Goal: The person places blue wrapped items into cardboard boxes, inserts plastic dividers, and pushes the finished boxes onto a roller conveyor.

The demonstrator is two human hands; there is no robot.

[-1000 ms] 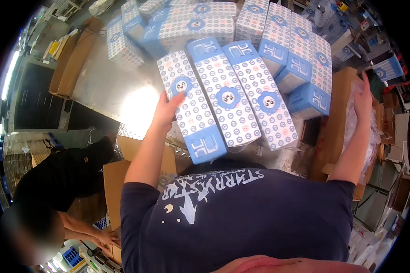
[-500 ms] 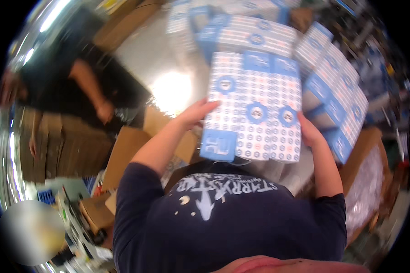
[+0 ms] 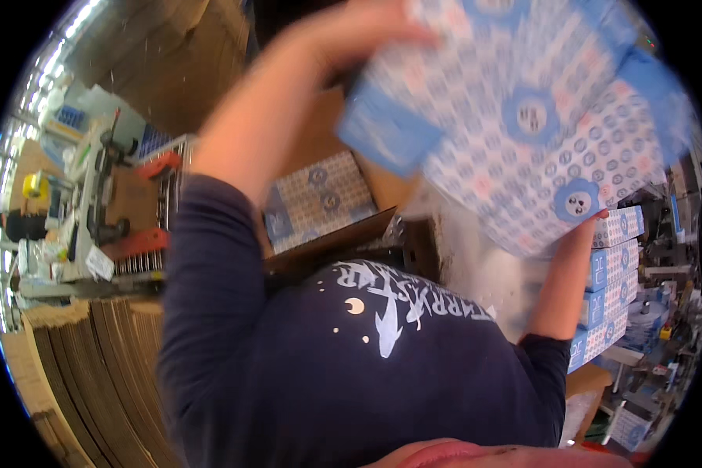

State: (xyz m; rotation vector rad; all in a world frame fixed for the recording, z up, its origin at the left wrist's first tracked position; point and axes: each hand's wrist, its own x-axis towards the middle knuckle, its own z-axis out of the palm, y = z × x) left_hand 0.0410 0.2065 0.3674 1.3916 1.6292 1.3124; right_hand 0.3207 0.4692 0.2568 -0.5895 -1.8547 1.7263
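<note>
Several white boxes (image 3: pixel 476 156) with blue ends and a small round print are pressed together side by side and held up between my hands, slanted and smeared by motion. My left hand (image 3: pixel 378 31) is closed on their upper left side, its fingers partly blurred. At the lower right side, my right hand (image 3: pixel 593 222) grips the same boxes, with most of its fingers hidden. Below my left forearm stands an open cardboard carton (image 3: pixel 331 243), with similar printed boxes (image 3: pixel 320 195) lying in it.
More printed boxes (image 3: pixel 612 288) are stacked on the right, beside a pale table surface (image 3: pixel 480 273). Flattened cardboard (image 3: pixel 109 374) stands in a thick pile at the lower left. A metal rack with red parts (image 3: pixel 152 207) is beyond my left arm.
My hands have lifted the boxes and tilted them. The view has turned left, bringing the carton with boxes inside into sight. The other person is out of view.
</note>
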